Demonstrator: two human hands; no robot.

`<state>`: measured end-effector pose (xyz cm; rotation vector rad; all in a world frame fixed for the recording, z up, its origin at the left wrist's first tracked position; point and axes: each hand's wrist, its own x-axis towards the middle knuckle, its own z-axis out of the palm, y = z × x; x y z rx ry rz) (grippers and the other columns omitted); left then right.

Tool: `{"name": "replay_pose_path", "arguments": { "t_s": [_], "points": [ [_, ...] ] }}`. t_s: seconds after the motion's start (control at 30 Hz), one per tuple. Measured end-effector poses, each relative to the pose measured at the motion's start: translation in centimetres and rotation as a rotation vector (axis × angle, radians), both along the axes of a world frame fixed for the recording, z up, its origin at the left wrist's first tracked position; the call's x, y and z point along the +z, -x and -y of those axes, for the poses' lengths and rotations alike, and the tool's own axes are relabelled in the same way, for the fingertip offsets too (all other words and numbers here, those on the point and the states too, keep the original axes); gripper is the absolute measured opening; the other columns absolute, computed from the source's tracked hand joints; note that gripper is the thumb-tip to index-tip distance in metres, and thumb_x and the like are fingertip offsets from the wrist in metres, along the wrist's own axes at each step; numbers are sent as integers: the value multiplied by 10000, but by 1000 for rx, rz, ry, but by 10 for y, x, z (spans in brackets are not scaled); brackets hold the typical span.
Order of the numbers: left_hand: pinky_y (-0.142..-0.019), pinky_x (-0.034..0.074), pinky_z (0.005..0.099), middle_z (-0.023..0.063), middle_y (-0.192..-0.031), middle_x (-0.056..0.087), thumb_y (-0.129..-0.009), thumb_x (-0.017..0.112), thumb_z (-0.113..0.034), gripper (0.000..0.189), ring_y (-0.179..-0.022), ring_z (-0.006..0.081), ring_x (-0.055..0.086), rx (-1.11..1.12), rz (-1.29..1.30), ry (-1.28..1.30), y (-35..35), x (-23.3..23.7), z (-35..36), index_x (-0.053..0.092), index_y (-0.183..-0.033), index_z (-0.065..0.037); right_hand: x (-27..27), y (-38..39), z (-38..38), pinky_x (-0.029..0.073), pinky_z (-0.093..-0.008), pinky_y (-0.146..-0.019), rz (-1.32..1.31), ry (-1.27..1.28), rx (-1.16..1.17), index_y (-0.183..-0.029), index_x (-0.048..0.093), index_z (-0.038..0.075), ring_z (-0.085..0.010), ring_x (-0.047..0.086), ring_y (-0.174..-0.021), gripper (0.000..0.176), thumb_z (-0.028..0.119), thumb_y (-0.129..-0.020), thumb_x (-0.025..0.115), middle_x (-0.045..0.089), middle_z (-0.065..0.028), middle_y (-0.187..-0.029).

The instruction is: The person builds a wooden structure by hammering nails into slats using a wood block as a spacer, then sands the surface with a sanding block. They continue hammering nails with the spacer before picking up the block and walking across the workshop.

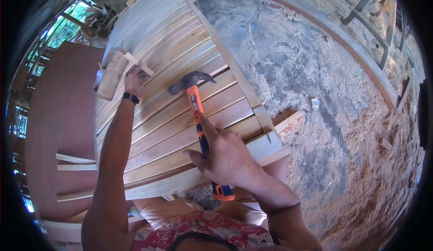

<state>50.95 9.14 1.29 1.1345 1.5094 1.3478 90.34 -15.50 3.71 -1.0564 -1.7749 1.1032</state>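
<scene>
Head view: the right hand [225, 154] is closed round the lower handle of an orange claw hammer [195, 102], forefinger laid straight up the shaft. Its steel head hangs just above the pale slatted panel [180, 39], near the middle slats. The left hand [134, 80], a dark wristband [131, 98] below it, is clenched on a rough wooden block [110, 76] at the panel's left edge. A short strip [137, 62] juts out beside the fingers; whether it is gripped too or only lies against the block is hard to tell at this angle.

For a clean blow, I would judge it best to keep the hammer face square to the slat and the left fingers well back from the strike line, since the two hands are near each other.

Left of the panel a brown board [63, 115] lies close alongside, so there is little room that way. On the right the panel's framed edge drops to a floor [306, 70] thick with shavings, open as far as a long curved beam [343, 39]. The near edge sits just beside the person's knees.
</scene>
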Motion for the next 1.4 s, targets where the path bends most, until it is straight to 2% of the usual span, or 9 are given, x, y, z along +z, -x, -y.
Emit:
{"name": "replay_pose_path", "arguments": {
  "t_s": [0.3,0.6,0.9,0.97,1.03,1.17,1.2,1.3,1.4],
  "points": [
    [-602,494,269,24,-801,645,-949,671,-263,192,-687,126,625,12,-15,-15,-3,0,0,633,-983,-78,-2,1,1,529,-485,-642,34,-10,7,-1425,348,-123,-447,660,-690,805,265,-843,745,625,-244,-764],
    [-600,503,265,33,-810,663,-947,663,-214,147,-666,132,636,34,-6,-26,-8,2,5,632,-983,-75,-7,4,3,524,-461,-625,36,-52,-27,-1395,413,-124,-412,671,-684,814,257,-787,797,633,-236,-780],
    [-639,538,294,38,-822,667,-948,655,-169,130,-705,149,656,-23,47,-30,-1,0,9,647,-1016,-59,-2,1,4,532,-452,-672,40,-38,-32,-1393,430,-114,-405,681,-717,812,219,-759,813,644,-239,-785],
    [-655,547,306,45,-840,673,-946,658,-167,141,-721,159,662,-25,95,-24,4,10,19,650,-1028,-53,-1,-2,2,545,-491,-720,14,-20,-2,-1391,427,-121,-446,681,-779,805,240,-768,789,655,-287,-861],
    [-686,562,326,65,-891,685,-941,669,-167,168,-765,178,673,-133,-67,83,23,23,32,650,-1050,-41,-1,-3,1,546,-465,-708,-6,-87,-15,-1372,458,-117,-420,688,-764,780,226,-761,799,661,-268,-851],
    [-769,579,379,64,-1045,681,-921,679,-151,263,-866,192,672,-262,-34,-31,127,33,72,637,-1155,-39,-4,9,2,538,-380,-668,-126,-123,-100,-1307,542,-118,-322,694,-709,696,190,-748,819,666,-227,-808],
    [-780,574,372,62,-1040,676,-927,666,-145,267,-880,187,666,-199,-31,-65,139,38,93,634,-1168,-36,10,6,4,522,-345,-642,-63,47,-69,-1259,575,-130,-264,684,-693,609,153,-770,802,666,-213,-801],
    [-843,533,378,62,-1107,640,-892,675,-183,426,-942,174,630,-118,-140,-26,204,34,126,581,-1283,-45,5,15,4,512,-324,-625,-32,-22,-158,-1237,588,-137,-219,663,-665,547,117,-792,780,669,-192,-805],
    [-831,527,331,37,-1069,647,-909,684,-209,396,-919,154,626,62,-155,12,224,26,157,614,-1269,-59,-14,18,0,503,-299,-620,-40,-77,-185,-1221,612,-121,-172,646,-660,488,86,-807,767,678,-170,-809]
  ]
}}
